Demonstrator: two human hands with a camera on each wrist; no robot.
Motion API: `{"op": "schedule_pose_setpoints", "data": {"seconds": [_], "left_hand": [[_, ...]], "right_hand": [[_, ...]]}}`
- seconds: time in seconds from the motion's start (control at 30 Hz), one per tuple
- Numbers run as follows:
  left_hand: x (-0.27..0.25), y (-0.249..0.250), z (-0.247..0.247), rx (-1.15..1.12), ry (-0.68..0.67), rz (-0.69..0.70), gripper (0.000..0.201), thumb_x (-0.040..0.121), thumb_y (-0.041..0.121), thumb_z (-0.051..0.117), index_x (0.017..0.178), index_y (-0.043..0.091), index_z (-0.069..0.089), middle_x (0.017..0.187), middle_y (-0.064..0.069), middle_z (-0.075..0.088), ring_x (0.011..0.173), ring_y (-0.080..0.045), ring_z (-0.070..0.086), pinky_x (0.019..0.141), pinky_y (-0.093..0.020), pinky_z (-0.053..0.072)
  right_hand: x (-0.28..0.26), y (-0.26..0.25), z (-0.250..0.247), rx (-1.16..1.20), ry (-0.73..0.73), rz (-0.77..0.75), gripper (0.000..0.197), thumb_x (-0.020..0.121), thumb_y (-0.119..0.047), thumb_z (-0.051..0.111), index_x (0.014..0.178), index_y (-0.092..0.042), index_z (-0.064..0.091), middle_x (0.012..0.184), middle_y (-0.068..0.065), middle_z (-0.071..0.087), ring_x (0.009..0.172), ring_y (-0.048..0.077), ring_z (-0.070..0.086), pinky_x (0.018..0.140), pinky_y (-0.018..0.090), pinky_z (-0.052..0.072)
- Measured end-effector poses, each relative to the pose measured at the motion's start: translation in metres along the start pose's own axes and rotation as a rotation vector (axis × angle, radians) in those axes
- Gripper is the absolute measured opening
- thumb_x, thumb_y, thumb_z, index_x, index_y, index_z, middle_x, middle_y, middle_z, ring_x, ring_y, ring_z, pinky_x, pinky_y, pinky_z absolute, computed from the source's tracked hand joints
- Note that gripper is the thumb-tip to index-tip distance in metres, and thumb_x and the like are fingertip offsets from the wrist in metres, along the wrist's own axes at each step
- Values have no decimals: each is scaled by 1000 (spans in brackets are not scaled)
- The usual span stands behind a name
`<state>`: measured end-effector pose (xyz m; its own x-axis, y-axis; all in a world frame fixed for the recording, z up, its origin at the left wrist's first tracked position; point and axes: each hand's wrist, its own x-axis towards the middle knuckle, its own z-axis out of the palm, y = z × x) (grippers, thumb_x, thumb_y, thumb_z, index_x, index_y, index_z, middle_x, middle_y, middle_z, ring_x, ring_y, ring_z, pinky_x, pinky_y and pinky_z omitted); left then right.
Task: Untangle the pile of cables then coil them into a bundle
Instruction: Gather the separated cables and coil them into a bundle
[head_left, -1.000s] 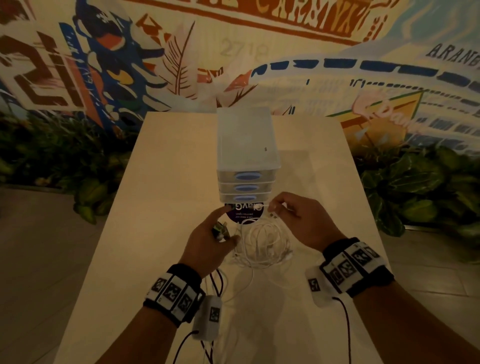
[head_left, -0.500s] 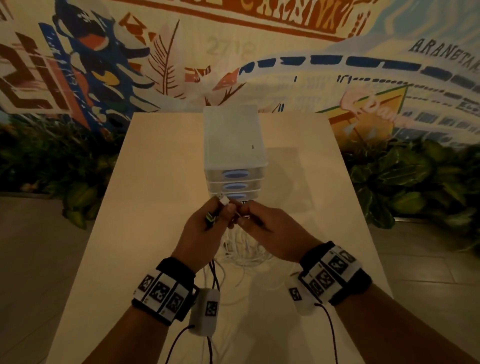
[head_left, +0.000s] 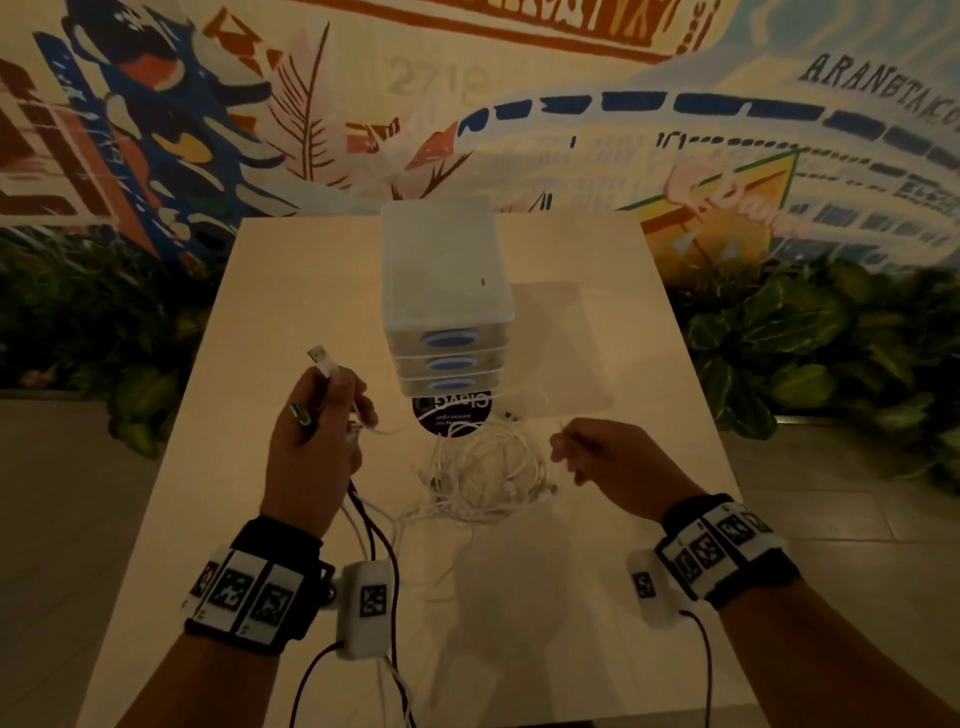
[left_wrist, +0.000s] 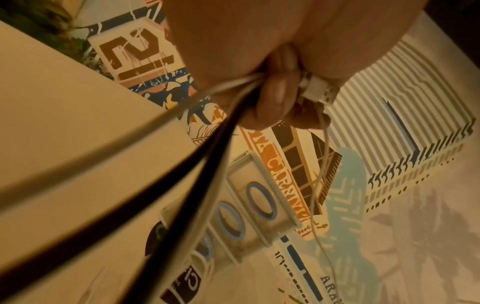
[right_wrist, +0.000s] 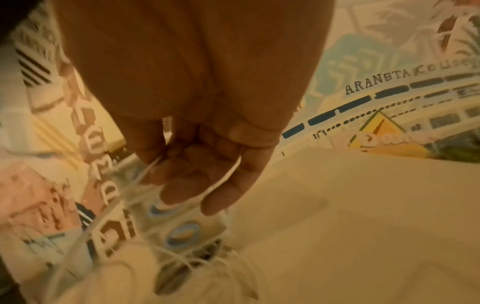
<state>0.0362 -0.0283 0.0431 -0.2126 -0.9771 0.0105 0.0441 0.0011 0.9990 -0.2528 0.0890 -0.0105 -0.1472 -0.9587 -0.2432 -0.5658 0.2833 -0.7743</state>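
A tangled pile of thin white cables (head_left: 485, 475) lies on the table in front of the drawer unit. My left hand (head_left: 322, 415) is raised left of the pile and grips a bunch of cable ends, white and black (left_wrist: 215, 127). A white USB plug (head_left: 323, 359) (left_wrist: 320, 93) sticks up out of that fist. Black cables (head_left: 371, 525) hang from it toward my wrist. My right hand (head_left: 597, 452) hovers right of the pile and pinches a thin white cable (right_wrist: 153, 166) that runs down into the pile.
A small white three-drawer unit (head_left: 447, 296) with blue oval handles stands mid-table behind the pile. A dark round sticker (head_left: 454, 415) lies at its foot. The beige table (head_left: 597, 597) ends at leafy plants (head_left: 810, 343) on both sides, with a painted wall behind.
My hands were together over the pile; they have moved apart. The left hand went up and left with the USB plug, the right hand moved right, drawing out a white cable.
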Motion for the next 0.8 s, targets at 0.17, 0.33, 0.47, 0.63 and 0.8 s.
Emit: {"op": "schedule_pose_setpoints", "data": {"seconds": [0.17, 0.33, 0.47, 0.63, 0.8], "left_hand": [[-14, -3, 9, 132, -222, -48, 28, 92, 37, 67, 92, 10, 61, 58, 7, 42, 50, -8, 36, 47, -19, 32], [-26, -19, 26, 583, -553, -84, 44, 73, 56, 81, 111, 40, 65, 63, 7, 56, 56, -11, 50, 60, -20, 44], [-27, -42, 42, 920, -561, 7, 34, 94, 63, 51, 100, 33, 66, 70, 6, 63, 64, -8, 59, 63, -31, 48], [-18, -53, 35, 898, -504, -81, 36, 103, 50, 41, 102, 27, 68, 92, 4, 70, 82, -19, 62, 72, -35, 47], [-14, -55, 31, 843, -441, -133, 27, 105, 35, 45, 104, 25, 69, 100, 14, 67, 79, -2, 59, 67, -15, 39]], "right_hand": [[7, -74, -4, 254, 39, -164, 30, 98, -44, 58, 91, -16, 69, 75, 0, 73, 65, 20, 73, 70, 35, 61], [24, -98, 1, 166, -36, -217, 27, 99, -39, 62, 92, -15, 69, 75, -3, 75, 66, 12, 74, 70, 26, 58], [28, -94, 14, 211, -123, -207, 26, 99, -39, 62, 94, -14, 71, 78, 1, 76, 72, 16, 75, 79, 32, 60], [35, -51, 31, 518, 6, 158, 45, 107, -41, 44, 97, -5, 71, 81, 10, 74, 68, 30, 73, 76, 46, 62], [30, 6, 66, 75, -127, 309, 26, 103, -24, 47, 101, -12, 70, 97, 8, 74, 78, 24, 71, 79, 42, 61]]}}
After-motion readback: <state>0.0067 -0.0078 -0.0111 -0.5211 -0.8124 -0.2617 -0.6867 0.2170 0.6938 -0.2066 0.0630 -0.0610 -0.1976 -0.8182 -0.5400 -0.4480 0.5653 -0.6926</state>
